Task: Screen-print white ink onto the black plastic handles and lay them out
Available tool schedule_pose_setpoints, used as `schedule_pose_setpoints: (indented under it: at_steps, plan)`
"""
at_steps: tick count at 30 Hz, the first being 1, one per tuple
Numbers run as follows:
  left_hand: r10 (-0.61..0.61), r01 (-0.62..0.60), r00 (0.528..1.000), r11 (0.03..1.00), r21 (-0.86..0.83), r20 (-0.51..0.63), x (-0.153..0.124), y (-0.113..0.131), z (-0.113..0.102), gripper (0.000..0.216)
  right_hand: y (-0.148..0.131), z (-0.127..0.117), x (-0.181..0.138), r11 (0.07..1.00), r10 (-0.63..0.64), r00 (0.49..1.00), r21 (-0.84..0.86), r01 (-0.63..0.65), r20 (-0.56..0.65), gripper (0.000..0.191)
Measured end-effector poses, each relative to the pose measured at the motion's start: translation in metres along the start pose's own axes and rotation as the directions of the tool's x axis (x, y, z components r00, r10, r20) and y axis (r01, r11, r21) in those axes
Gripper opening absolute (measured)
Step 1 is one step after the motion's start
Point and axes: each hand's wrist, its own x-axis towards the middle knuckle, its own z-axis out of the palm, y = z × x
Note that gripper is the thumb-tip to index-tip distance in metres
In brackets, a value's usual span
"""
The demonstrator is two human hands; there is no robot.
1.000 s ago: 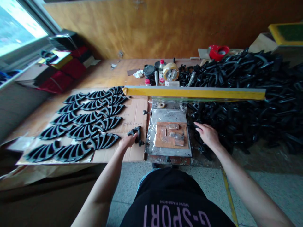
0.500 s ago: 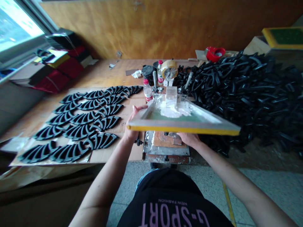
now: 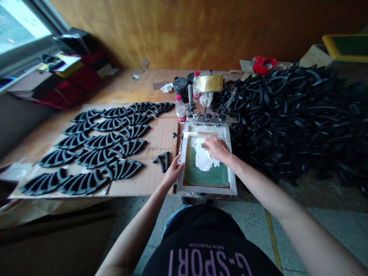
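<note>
A screen printing frame [image 3: 232, 168] lies flat on the bench in front of me, its green mesh smeared with white ink [image 3: 202, 159]. My right hand [image 3: 217, 148] is closed on a squeegee [image 3: 204, 145] above the ink; most of the squeegee is hidden by the fingers and ink. My left hand [image 3: 174, 171] grips the frame's left rail. Just left of that hand, a single black plastic part [image 3: 162, 161] rests on the cardboard [image 3: 138, 188]. What lies under the screen is hidden.
Rows of black parts [image 3: 86, 157] cover the cardboard at left. A big heap of black parts [image 3: 287, 122] fills the right. Behind the frame stand a red-capped bottle [image 3: 180, 109], a dark tub [image 3: 181, 89] and a tape roll [image 3: 209, 82]. Hinge clamps [image 3: 207, 118] border the frame's far edge.
The raised, tilted frame has come down flat. My right hand has moved from beneath it onto the squeegee. A black part now lies beside my left hand, which has shifted slightly nearer me.
</note>
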Motion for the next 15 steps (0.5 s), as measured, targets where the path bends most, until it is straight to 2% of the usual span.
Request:
schedule_pose_setpoints:
  at_steps: [2,4,6,7,9,12,15]
  plan:
    - [-0.007,0.007,1.0,1.0,0.004,0.001,0.0,-0.002,-0.001,0.067,-0.003,0.006,-0.027,0.987,-0.162,0.987,-0.008,0.162,0.02,0.015]
    - [-0.007,0.007,1.0,1.0,-0.002,0.005,-0.001,-0.004,-0.001,0.067,-0.001,0.005,-0.051,0.942,-0.336,0.941,0.0,0.337,0.043,0.02]
    - [-0.008,0.008,1.0,1.0,-0.013,0.002,-0.001,-0.004,0.0,0.066,0.003,0.0,-0.061,0.904,-0.427,0.902,0.042,0.425,0.064,0.017]
    - [-0.009,0.009,1.0,1.0,-0.021,0.0,-0.001,-0.004,0.0,0.066,0.004,-0.002,-0.06,0.901,-0.433,0.899,0.069,0.429,0.064,0.014]
    - [-0.009,0.009,1.0,0.999,-0.043,-0.005,-0.002,-0.004,0.0,0.066,0.004,-0.003,-0.055,0.923,-0.377,0.926,0.091,0.374,0.019,0.011]
    - [-0.015,0.016,1.0,0.996,-0.092,0.01,-0.002,-0.002,0.0,0.07,-0.002,0.007,-0.053,0.957,-0.287,0.953,0.027,0.29,-0.1,0.016]
    - [-0.03,0.035,0.999,0.991,-0.132,0.037,-0.003,0.0,0.001,0.074,-0.008,0.017,-0.065,0.936,-0.35,0.931,0.007,0.353,-0.104,0.018]
